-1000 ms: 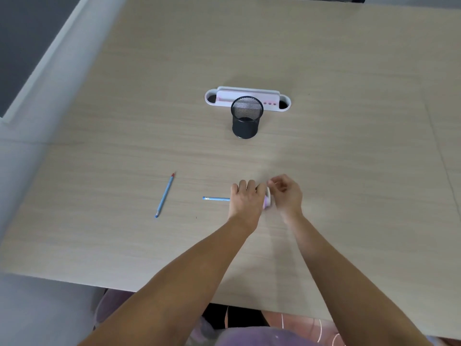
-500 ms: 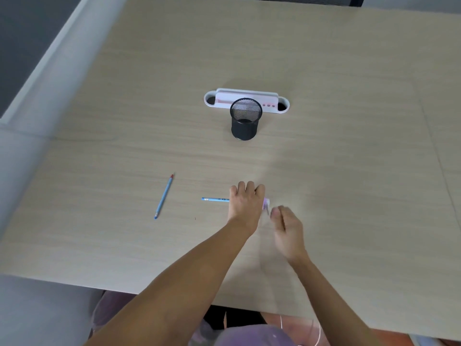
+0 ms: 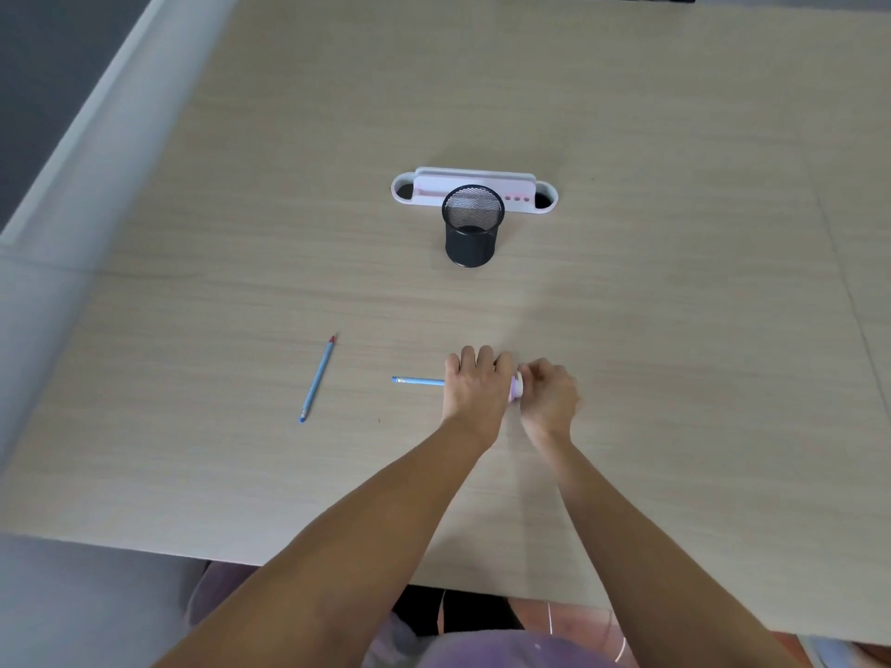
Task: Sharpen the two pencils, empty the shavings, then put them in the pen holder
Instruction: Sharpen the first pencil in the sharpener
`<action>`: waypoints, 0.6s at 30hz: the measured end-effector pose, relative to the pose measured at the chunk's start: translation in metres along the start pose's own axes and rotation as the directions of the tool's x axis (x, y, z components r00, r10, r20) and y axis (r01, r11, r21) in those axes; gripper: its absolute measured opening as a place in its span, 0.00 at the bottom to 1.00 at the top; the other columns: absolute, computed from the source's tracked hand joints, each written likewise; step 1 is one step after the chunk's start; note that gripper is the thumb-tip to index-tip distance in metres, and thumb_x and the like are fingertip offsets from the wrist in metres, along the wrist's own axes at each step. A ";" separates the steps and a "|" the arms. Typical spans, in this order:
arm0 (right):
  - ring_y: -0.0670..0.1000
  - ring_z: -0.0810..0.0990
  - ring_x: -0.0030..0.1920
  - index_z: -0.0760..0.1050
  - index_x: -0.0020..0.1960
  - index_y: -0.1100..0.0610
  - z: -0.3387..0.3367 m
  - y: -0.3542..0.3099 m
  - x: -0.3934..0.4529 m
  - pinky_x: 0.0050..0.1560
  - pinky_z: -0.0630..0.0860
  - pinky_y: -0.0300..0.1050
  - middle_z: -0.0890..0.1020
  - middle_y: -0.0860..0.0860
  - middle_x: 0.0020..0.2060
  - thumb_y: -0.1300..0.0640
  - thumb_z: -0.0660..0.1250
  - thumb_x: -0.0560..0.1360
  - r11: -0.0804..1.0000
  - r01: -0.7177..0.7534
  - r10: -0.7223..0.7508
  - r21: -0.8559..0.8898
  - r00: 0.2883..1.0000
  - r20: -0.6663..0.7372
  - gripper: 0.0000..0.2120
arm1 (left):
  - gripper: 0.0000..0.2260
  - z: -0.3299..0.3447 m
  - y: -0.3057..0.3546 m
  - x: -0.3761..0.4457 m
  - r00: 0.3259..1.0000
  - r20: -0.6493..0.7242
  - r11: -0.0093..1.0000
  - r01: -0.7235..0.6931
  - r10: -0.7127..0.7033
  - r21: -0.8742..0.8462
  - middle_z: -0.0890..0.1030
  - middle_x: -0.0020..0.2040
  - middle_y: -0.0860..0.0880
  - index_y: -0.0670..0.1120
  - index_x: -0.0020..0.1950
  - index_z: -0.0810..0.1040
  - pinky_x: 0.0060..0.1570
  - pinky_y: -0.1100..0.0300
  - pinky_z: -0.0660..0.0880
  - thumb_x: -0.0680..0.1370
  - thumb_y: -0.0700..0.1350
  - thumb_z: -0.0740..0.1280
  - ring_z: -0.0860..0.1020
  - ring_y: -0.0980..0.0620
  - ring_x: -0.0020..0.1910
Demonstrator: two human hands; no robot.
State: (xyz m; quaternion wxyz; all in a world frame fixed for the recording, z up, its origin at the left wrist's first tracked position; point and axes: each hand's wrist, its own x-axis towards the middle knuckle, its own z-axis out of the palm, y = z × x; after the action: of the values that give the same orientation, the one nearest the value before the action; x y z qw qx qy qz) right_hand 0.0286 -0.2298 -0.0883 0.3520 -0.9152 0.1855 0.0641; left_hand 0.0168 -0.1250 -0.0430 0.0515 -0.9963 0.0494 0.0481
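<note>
Near table (image 3: 675,330) edge, left hand (image 3: 475,390) fingers clenched over pencil (image 3: 418,380), right hand (image 3: 549,395) gripping half-hidden sharpener (image 3: 516,392)

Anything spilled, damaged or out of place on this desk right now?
Nothing stands out. The mesh pen holder stands upright and looks empty, one pencil lies loose on the table, and the left hand and right hand work the other pencil into the sharpener. No shavings visible.
</note>
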 end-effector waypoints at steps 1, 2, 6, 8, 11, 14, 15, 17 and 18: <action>0.55 0.74 0.42 0.72 0.33 0.51 0.001 0.003 -0.008 0.42 0.65 0.49 0.78 0.51 0.35 0.57 0.59 0.72 0.998 0.017 -0.016 -0.068 1.000 0.012 0.10 | 0.27 -0.001 0.001 0.000 1.000 0.003 1.000 0.012 -0.012 0.000 0.73 0.33 0.51 0.49 0.39 0.72 0.33 0.59 0.63 0.45 0.46 0.78 0.71 0.49 0.32; 0.55 0.72 0.42 0.72 0.34 0.52 0.003 0.007 -0.018 0.41 0.62 0.48 0.77 0.51 0.36 0.59 0.58 0.72 0.993 0.038 -0.036 -0.114 0.999 0.017 0.10 | 0.27 -0.002 0.001 0.000 1.000 0.006 1.000 0.020 -0.020 -0.004 0.73 0.33 0.51 0.49 0.39 0.72 0.32 0.59 0.61 0.44 0.46 0.79 0.71 0.49 0.32; 0.53 0.72 0.37 0.65 0.32 0.52 -0.016 0.014 -0.064 0.39 0.63 0.46 0.72 0.49 0.31 0.51 0.48 0.78 0.993 0.070 -0.078 0.091 0.993 0.089 0.17 | 0.27 -0.003 0.003 -0.001 1.000 0.028 1.000 0.012 -0.013 0.023 0.73 0.35 0.51 0.49 0.42 0.72 0.34 0.57 0.58 0.48 0.46 0.79 0.71 0.49 0.33; 0.48 0.68 0.31 0.62 0.31 0.52 -0.035 0.007 -0.071 0.35 0.63 0.42 0.68 0.47 0.28 0.52 0.51 0.81 0.966 0.057 -0.096 0.252 0.985 0.145 0.20 | 0.25 -0.002 0.002 -0.002 0.999 0.033 1.000 -0.012 0.012 0.010 0.74 0.37 0.51 0.49 0.43 0.70 0.35 0.57 0.58 0.51 0.45 0.77 0.71 0.49 0.35; 0.45 0.62 0.30 0.64 0.33 0.61 -0.054 -0.009 -0.054 0.33 0.61 0.42 0.65 0.48 0.28 0.54 0.56 0.80 0.932 0.092 -0.172 0.351 0.964 0.204 0.18 | 0.24 0.000 0.002 0.000 0.999 0.029 0.999 -0.022 0.023 -0.024 0.74 0.35 0.50 0.49 0.41 0.70 0.33 0.58 0.61 0.50 0.46 0.77 0.71 0.49 0.34; 0.46 0.62 0.29 0.63 0.30 0.58 -0.050 -0.027 -0.016 0.32 0.59 0.44 0.65 0.47 0.25 0.53 0.59 0.77 0.934 0.060 -0.135 0.353 0.972 0.190 0.19 | 0.23 0.001 0.000 0.002 1.000 -0.002 0.999 -0.028 0.028 -0.024 0.74 0.34 0.50 0.49 0.40 0.72 0.32 0.59 0.63 0.50 0.49 0.78 0.72 0.49 0.33; 0.46 0.61 0.28 0.61 0.28 0.55 -0.046 -0.029 -0.004 0.31 0.59 0.44 0.64 0.45 0.24 0.51 0.61 0.76 0.936 0.024 -0.096 0.352 0.977 0.190 0.20 | 0.22 0.001 0.000 0.001 0.999 -0.015 0.999 -0.028 0.028 -0.020 0.74 0.34 0.51 0.49 0.40 0.73 0.32 0.59 0.64 0.51 0.50 0.78 0.72 0.49 0.33; 0.47 0.66 0.28 0.65 0.27 0.52 -0.037 -0.026 0.014 0.32 0.62 0.43 0.67 0.46 0.24 0.50 0.65 0.74 0.923 -0.075 -0.004 0.378 0.979 0.205 0.18 | 0.25 0.000 0.001 0.001 1.000 -0.011 1.000 -0.019 0.019 -0.024 0.74 0.34 0.51 0.50 0.42 0.75 0.32 0.59 0.65 0.49 0.50 0.79 0.73 0.49 0.33; 0.48 0.69 0.29 0.70 0.30 0.52 -0.031 -0.021 0.020 0.33 0.66 0.43 0.72 0.47 0.25 0.51 0.68 0.73 0.915 -0.112 0.030 0.386 0.977 0.213 0.14 | 0.27 0.000 0.002 0.000 1.000 -0.003 1.000 -0.012 0.012 -0.027 0.75 0.35 0.51 0.50 0.42 0.75 0.33 0.59 0.65 0.47 0.49 0.79 0.73 0.49 0.34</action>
State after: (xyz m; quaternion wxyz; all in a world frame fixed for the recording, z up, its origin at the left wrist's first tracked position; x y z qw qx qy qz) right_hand 0.0546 -0.2421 -0.0569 0.5442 -0.8063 0.1913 0.1308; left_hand 0.0167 -0.1269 -0.0429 0.0378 -0.9966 0.0550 0.0474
